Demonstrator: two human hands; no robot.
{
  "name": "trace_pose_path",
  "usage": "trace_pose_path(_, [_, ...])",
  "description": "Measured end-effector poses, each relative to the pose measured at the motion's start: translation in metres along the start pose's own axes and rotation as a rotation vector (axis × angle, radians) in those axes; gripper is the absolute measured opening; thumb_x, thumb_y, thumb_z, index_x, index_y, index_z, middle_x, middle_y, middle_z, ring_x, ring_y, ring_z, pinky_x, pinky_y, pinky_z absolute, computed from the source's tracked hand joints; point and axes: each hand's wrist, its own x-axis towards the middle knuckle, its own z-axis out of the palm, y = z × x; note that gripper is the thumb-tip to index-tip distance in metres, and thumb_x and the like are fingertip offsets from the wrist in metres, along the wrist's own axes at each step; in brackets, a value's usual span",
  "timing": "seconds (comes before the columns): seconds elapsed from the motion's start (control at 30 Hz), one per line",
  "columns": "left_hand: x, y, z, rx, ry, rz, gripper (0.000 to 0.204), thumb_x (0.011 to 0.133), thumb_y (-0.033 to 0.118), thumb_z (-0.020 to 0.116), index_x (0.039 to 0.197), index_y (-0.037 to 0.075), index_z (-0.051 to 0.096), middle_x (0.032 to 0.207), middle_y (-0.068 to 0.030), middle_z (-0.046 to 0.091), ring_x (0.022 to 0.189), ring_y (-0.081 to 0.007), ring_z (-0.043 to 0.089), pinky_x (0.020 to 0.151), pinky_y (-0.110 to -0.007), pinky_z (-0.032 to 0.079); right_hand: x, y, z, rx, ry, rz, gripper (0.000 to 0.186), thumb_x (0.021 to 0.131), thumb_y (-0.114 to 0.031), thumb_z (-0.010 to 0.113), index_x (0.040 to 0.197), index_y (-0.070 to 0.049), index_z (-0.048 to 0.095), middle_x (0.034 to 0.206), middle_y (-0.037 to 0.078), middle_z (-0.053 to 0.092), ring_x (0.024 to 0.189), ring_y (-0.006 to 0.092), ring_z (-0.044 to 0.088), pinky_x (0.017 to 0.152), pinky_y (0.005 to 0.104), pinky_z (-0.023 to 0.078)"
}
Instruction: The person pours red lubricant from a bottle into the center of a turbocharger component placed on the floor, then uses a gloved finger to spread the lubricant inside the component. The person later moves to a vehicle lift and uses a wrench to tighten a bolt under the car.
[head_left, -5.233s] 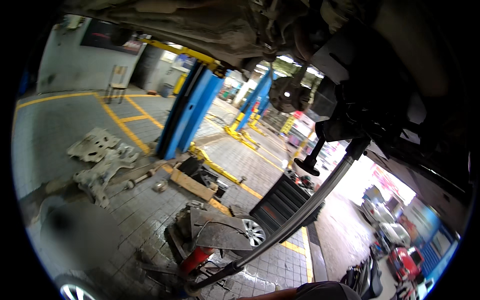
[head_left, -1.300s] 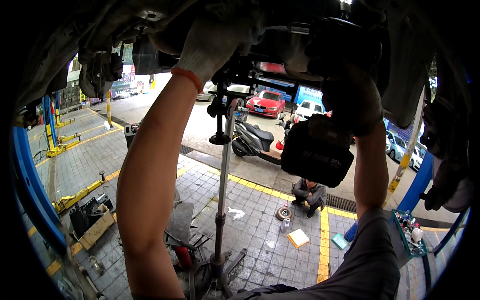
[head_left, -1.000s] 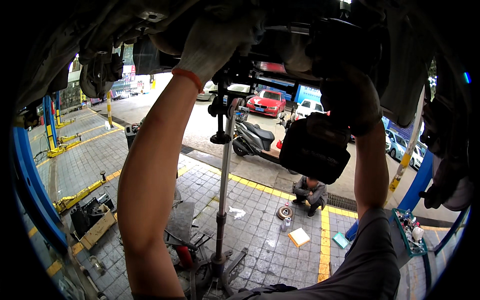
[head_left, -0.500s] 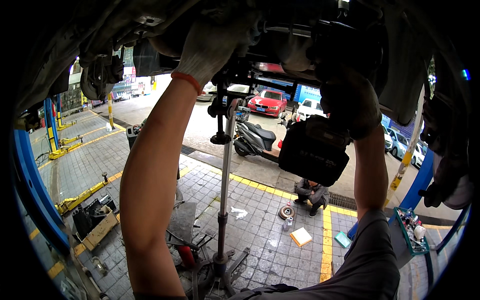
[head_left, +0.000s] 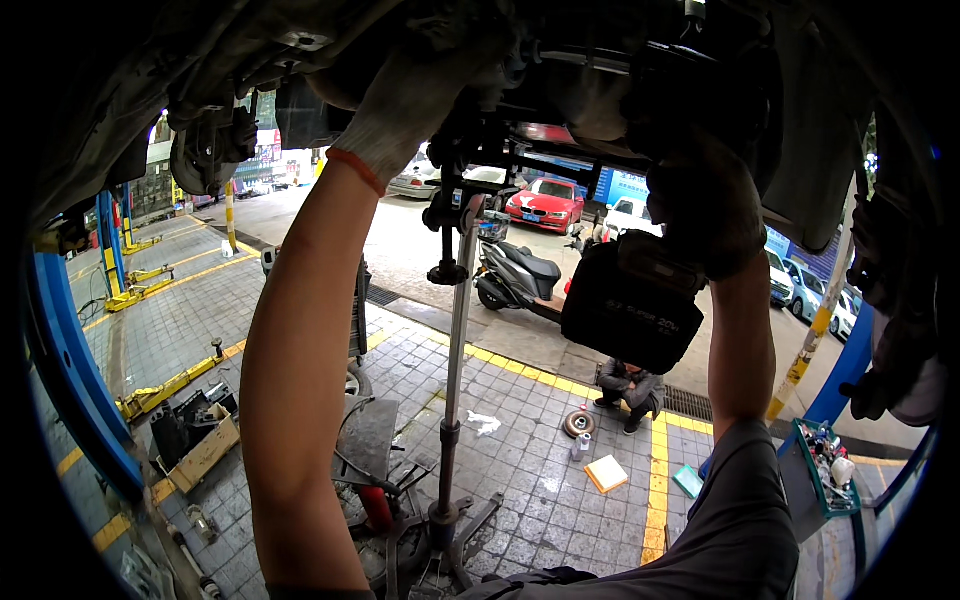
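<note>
Both my arms reach up to the dark underside of a raised vehicle (head_left: 300, 40). My left hand (head_left: 415, 100) wears a white knit glove with an orange cuff. Its fingers disappear into shadow among the parts, so what they touch is hidden. My right hand (head_left: 715, 215), in a dark-looking glove, is wrapped round the grip of a cordless power tool with a bulky black battery (head_left: 632, 305) at its base. The front end of that tool is lost in the dark. Between my arms stands an upright metal pole jack (head_left: 455, 350), its top beside a hanging black linkage (head_left: 447, 225).
Blue lift posts (head_left: 75, 360) rise at both sides. Below lie a box of parts (head_left: 205, 450), an orange-edged filter (head_left: 606, 474) and a teal tray of tools (head_left: 825, 465). A person (head_left: 630, 390) crouches ahead, near a scooter (head_left: 520, 275) and a red car (head_left: 545, 204).
My left wrist has shifted slightly left and down. The background has slid a little to the right in view. My right hand keeps its hold on the power tool.
</note>
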Motion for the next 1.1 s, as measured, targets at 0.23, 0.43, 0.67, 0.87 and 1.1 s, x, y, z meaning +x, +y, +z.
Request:
trace_pose_path(0.23, [-0.033, 0.019, -0.013, 0.840, -0.074, 0.204, 0.025, 0.106, 0.025, 0.068, 0.126, 0.012, 0.073, 0.109, -0.0077, 0.077, 0.108, -0.0208, 0.073, 0.086, -0.035, 0.060, 0.002, 0.008, 0.005, 0.009, 0.018, -0.013, 0.042, 0.102, -0.031, 0.073, 0.131, -0.001, 0.071, 0.075, -0.002, 0.061, 0.060, 0.0067, 0.054, 0.053, 0.0244, 0.046])
trace_pose_path(0.43, [-0.080, 0.012, 0.047, 1.230, 0.297, 0.420, 0.042, 0.094, 0.029, 0.077, 0.129, 0.008, 0.067, 0.119, -0.0164, 0.074, 0.114, -0.0358, 0.071, 0.092, -0.047, 0.060, 0.000, 0.002, 0.003, -0.098, 0.085, -0.008, 0.043, 0.105, -0.033, 0.068, 0.133, -0.001, 0.070, 0.076, -0.002, 0.062, 0.059, 0.0072, 0.053, 0.053, 0.0253, 0.045])
trace_pose_path(0.67, [-0.007, 0.005, 0.101, 1.907, -0.018, 0.169, 0.023, 0.096, 0.023, 0.071, 0.113, 0.010, 0.078, 0.104, -0.0099, 0.077, 0.083, -0.0279, 0.077, 0.065, -0.046, 0.060, 0.003, 0.007, 0.001, -0.151, 0.060, -0.022, 0.045, 0.107, -0.034, 0.063, 0.136, 0.000, 0.069, 0.086, 0.002, 0.066, 0.061, 0.0067, 0.052, 0.053, 0.0255, 0.044])
trace_pose_path(0.87, [0.019, -0.016, 0.110, 1.837, -0.076, 0.034, 0.024, 0.100, 0.030, 0.071, 0.110, 0.010, 0.082, 0.107, -0.0111, 0.078, 0.093, -0.0298, 0.079, 0.068, -0.050, 0.062, -0.001, 0.001, 0.005, -0.173, 0.081, -0.034, 0.042, 0.103, -0.027, 0.067, 0.137, -0.001, 0.068, 0.083, -0.001, 0.063, 0.060, 0.0066, 0.052, 0.052, 0.0253, 0.044])
trace_pose_path(1.1, [0.024, -0.009, 0.139, 1.764, 0.157, 0.034, 0.019, 0.099, 0.028, 0.072, 0.108, 0.016, 0.084, 0.109, -0.0075, 0.080, 0.099, -0.0283, 0.079, 0.073, -0.047, 0.063, -0.015, -0.020, 0.012, -0.221, 0.193, -0.048, 0.041, 0.103, -0.025, 0.066, 0.136, -0.001, 0.067, 0.079, -0.002, 0.061, 0.059, 0.0074, 0.051, 0.052, 0.0254, 0.043])
